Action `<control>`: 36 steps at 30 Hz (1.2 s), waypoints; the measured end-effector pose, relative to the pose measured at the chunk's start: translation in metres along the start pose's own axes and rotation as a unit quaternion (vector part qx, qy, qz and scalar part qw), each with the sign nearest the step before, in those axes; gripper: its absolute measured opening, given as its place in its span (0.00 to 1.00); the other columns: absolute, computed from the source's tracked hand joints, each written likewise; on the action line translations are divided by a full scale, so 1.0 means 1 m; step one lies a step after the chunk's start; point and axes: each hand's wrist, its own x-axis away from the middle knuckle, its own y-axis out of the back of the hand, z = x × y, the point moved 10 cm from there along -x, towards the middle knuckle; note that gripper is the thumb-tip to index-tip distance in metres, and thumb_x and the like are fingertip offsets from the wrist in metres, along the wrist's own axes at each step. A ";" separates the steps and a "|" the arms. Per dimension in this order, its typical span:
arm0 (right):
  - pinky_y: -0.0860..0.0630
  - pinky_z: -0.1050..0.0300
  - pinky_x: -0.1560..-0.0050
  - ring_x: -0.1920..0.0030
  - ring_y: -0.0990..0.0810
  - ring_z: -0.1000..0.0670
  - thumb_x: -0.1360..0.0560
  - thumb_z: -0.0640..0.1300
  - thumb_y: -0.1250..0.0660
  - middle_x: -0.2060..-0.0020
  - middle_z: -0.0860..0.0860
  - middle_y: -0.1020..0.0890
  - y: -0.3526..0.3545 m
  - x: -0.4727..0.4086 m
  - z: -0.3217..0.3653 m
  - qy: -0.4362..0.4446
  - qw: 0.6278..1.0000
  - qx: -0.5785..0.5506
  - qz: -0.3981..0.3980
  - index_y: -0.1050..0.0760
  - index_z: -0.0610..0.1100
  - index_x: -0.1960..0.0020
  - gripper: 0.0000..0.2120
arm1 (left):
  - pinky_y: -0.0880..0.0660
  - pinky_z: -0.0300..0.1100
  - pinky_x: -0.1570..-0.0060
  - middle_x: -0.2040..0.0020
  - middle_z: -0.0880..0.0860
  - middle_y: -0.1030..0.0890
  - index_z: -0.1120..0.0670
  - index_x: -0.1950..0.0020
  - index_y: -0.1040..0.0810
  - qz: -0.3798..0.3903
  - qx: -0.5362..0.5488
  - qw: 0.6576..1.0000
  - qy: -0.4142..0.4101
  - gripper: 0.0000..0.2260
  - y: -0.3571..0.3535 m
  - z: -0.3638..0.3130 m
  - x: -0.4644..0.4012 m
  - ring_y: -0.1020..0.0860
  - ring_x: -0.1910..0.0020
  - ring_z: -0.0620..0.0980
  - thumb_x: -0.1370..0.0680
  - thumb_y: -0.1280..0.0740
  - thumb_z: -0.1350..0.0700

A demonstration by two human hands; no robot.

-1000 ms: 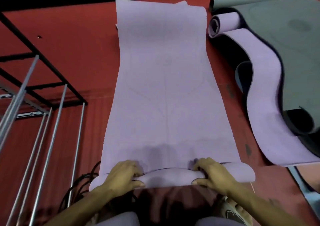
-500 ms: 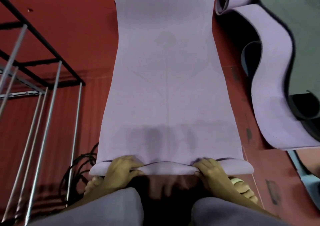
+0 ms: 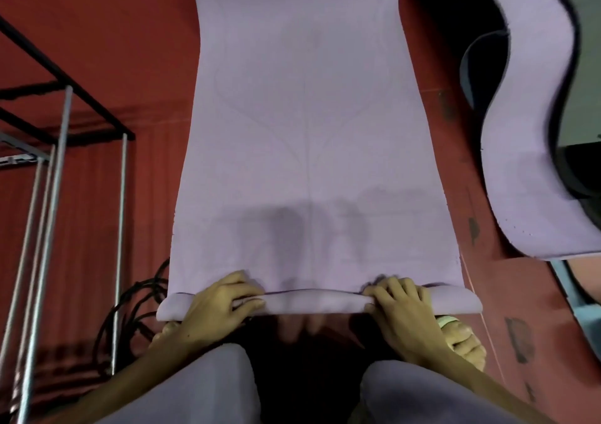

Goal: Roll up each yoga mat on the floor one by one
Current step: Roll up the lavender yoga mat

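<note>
The fingers of the left hand (image 3: 217,306) curl over the small roll (image 3: 312,303) at the near end of the lilac yoga mat (image 3: 312,137), thumb tucked against its near side, gripping it. The right hand (image 3: 401,306) grips the same roll further right, its fingers bent over the top. The roll is thin, only a turn or so, and sticks out past both hands. Beyond it the mat lies flat on the red floor (image 3: 97,49), running straight away from the person to the top edge of the view, where it is cut off.

Just behind the roll are the person's bare feet; the right foot (image 3: 461,339) shows beside the right wrist, the left is mostly hidden under the left hand. Grey-clad knees (image 3: 201,388) fill the bottom of the view.

To the left, a metal rack (image 3: 61,150) of silver rods and black bars stands on the floor, with black cables (image 3: 130,306) coiled between it and the mat's near left corner. To the right, apart from the mat, a second lilac mat (image 3: 527,163) lies in a wavy band with a dark underside, its far end cut off. Past it, a grey surface is only partly visible and blurred.
</note>
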 end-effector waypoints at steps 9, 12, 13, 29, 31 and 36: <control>0.33 0.50 0.42 0.45 0.27 0.53 0.19 0.65 0.47 0.44 0.66 0.22 -0.002 -0.012 -0.004 0.006 0.994 -0.071 0.084 0.25 0.62 0.42 0.16 | 0.24 0.41 0.48 0.49 0.34 0.19 0.40 0.53 0.17 0.053 -0.023 0.995 0.081 0.10 -0.001 -0.001 -0.007 0.21 0.50 0.34 0.23 0.29 0.36; 0.30 0.48 0.43 0.46 0.25 0.54 0.22 0.66 0.45 0.49 0.66 0.21 0.002 -0.022 -0.004 0.007 0.989 -0.108 0.103 0.23 0.60 0.45 0.17 | 0.27 0.36 0.51 0.53 0.34 0.18 0.40 0.52 0.17 0.082 -0.048 0.988 0.125 0.13 -0.002 0.006 -0.012 0.22 0.53 0.33 0.24 0.30 0.32; 0.29 0.49 0.44 0.48 0.24 0.54 0.23 0.66 0.44 0.51 0.67 0.21 0.003 -0.025 -0.005 0.006 0.987 -0.121 0.106 0.23 0.59 0.46 0.17 | 0.27 0.35 0.53 0.54 0.33 0.18 0.39 0.52 0.16 0.091 -0.054 0.985 0.137 0.13 -0.003 0.009 -0.012 0.22 0.54 0.32 0.24 0.30 0.31; 0.24 0.55 0.52 0.48 0.23 0.61 0.19 0.67 0.39 0.49 0.64 0.22 0.015 -0.028 -0.013 -0.013 0.977 -0.166 0.136 0.25 0.64 0.49 0.09 | 0.29 0.45 0.64 0.64 0.46 0.20 0.52 0.60 0.28 0.001 -0.103 0.965 0.242 0.30 0.018 0.019 -0.011 0.23 0.63 0.45 0.34 0.27 0.25; 0.25 0.57 0.53 0.48 0.23 0.61 0.19 0.65 0.37 0.48 0.63 0.23 0.016 -0.027 -0.014 -0.017 0.976 -0.177 0.122 0.24 0.65 0.49 0.07 | 0.31 0.44 0.65 0.65 0.46 0.21 0.51 0.61 0.29 -0.016 -0.123 0.962 0.243 0.30 0.019 0.018 -0.013 0.23 0.62 0.46 0.34 0.27 0.25; 0.27 0.56 0.47 0.47 0.27 0.58 0.23 0.65 0.32 0.53 0.62 0.24 0.009 -0.031 -0.023 -0.025 0.976 -0.203 0.069 0.19 0.65 0.52 0.06 | 0.33 0.50 0.51 0.53 0.43 0.27 0.44 0.62 0.27 -0.106 -0.186 0.961 0.175 0.26 0.020 0.016 -0.012 0.30 0.48 0.51 0.38 0.28 0.23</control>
